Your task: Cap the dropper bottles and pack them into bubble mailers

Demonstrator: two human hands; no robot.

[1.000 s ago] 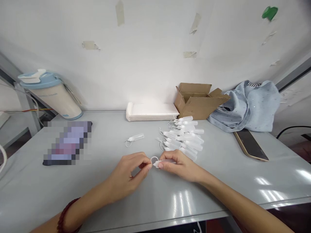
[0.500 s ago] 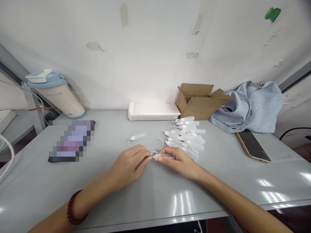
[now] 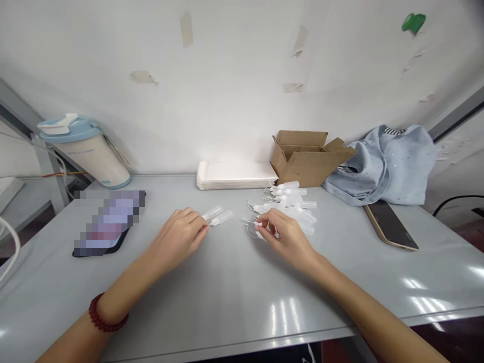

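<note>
Small clear plastic squeeze bottles with white tethered caps lie on the grey table (image 3: 227, 302). My left hand (image 3: 179, 234) is closed in a pinch at the cap end of one squeeze bottle (image 3: 223, 218), whose body points right. A second bottle (image 3: 214, 212) lies just behind it, its cap end hidden by my fingers. At the front of a pile of bottles (image 3: 289, 201), my right hand (image 3: 287, 234) has thumb and forefinger curled about the white neck of another bottle (image 3: 258, 224); most of that bottle is hidden.
Behind the pile stand an open cardboard box (image 3: 312, 164) and a stack of white padded envelopes (image 3: 238, 176). A tumbler (image 3: 91, 156) and a blurred-out phone (image 3: 109, 222) are on the left. A blue cloth bag (image 3: 393, 166) touches another phone (image 3: 391, 227) on the right.
My hands have parted. My left hand moved left with the bottle, setting it beside the single one. My right hand let go of it and shifted to the pile's front.
</note>
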